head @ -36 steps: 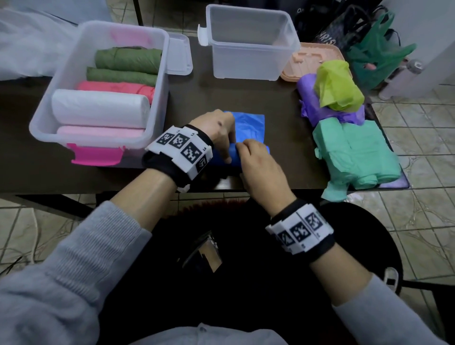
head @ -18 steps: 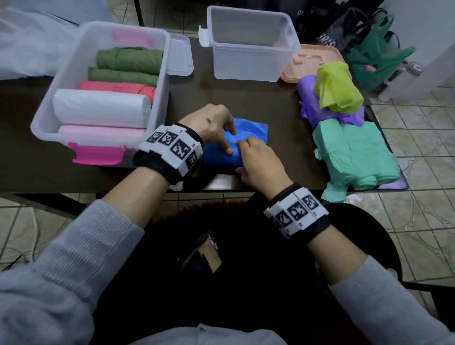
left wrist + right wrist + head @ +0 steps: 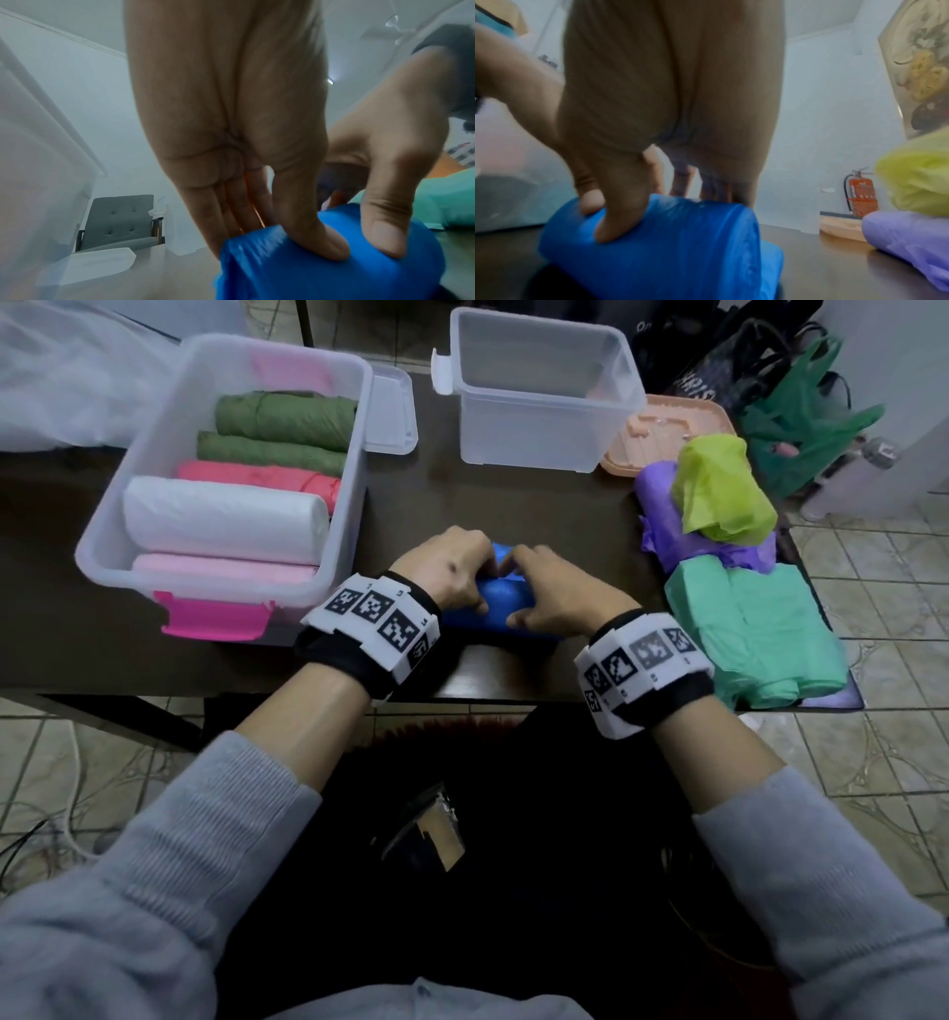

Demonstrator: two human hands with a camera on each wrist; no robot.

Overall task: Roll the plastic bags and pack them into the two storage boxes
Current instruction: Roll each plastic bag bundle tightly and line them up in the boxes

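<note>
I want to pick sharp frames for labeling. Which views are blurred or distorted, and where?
Head view: mostly sharp and dim, with wide-angle bending at the edges. Left wrist view: blue bag smeared at its left end, background hazy. Right wrist view: soft overall, the right hand and yellow bag blurred.

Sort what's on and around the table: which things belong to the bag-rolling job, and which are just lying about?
Job:
- blue bag, held by left hand and right hand
- filled box
- empty box
- green bags, purple bag, yellow bag

Lying about:
- peach lid
- clear lid
- fire extinguisher
- grey chair
</note>
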